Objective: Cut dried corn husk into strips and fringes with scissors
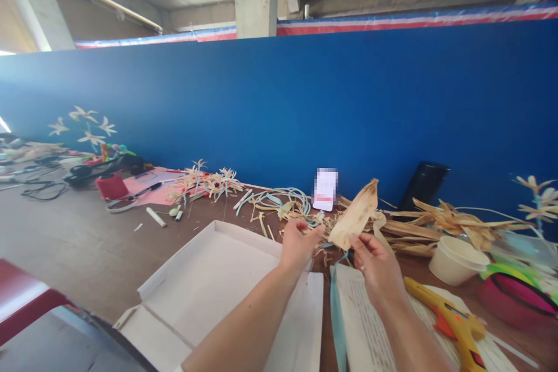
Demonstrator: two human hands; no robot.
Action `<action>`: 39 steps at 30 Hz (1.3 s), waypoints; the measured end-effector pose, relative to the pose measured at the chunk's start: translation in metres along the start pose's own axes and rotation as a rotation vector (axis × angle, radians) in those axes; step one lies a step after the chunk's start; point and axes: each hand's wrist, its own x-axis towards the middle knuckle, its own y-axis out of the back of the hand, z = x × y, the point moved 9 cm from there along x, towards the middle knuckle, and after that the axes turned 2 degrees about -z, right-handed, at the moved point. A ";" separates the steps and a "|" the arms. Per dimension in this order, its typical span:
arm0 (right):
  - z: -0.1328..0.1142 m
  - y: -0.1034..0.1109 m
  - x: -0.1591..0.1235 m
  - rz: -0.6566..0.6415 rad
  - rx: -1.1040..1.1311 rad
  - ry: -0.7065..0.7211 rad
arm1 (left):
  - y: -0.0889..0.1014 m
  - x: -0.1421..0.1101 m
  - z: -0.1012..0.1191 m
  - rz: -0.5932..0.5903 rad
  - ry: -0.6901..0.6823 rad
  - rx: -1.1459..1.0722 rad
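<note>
My right hand [375,261] pinches the lower end of a dried corn husk [355,218], a pale, leaf-shaped piece with a brown tip pointing up and to the right. Just left of the husk, my left hand [300,243] is over a litter of husk scraps, its fingers partly curled and apart, with nothing visible in them. Behind that hand lie coils of light blue cord [299,196]. More dried husk strips [414,231] spread to the right. Beneath my forearms are an open white box [218,267] and a printed sheet [360,302].
A yellow glue gun [453,317] lies right of my right forearm, near a white cup [457,258] and a pink container [517,302]. A phone [325,189] leans against the blue partition [261,110]. Several husk flowers [213,183] lie at left-centre. A black cylinder [422,186] tilts behind the strips.
</note>
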 end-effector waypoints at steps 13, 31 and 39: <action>0.001 -0.032 -0.012 -0.359 -0.009 -0.146 | -0.042 -0.023 0.010 -0.634 0.121 -0.299; -0.009 -0.031 -0.010 -0.351 -0.231 -0.012 | -0.037 -0.022 0.004 -0.410 0.141 -0.244; -0.008 -0.028 -0.014 -0.328 -0.397 -0.059 | -0.031 -0.011 0.002 -0.319 0.094 -0.366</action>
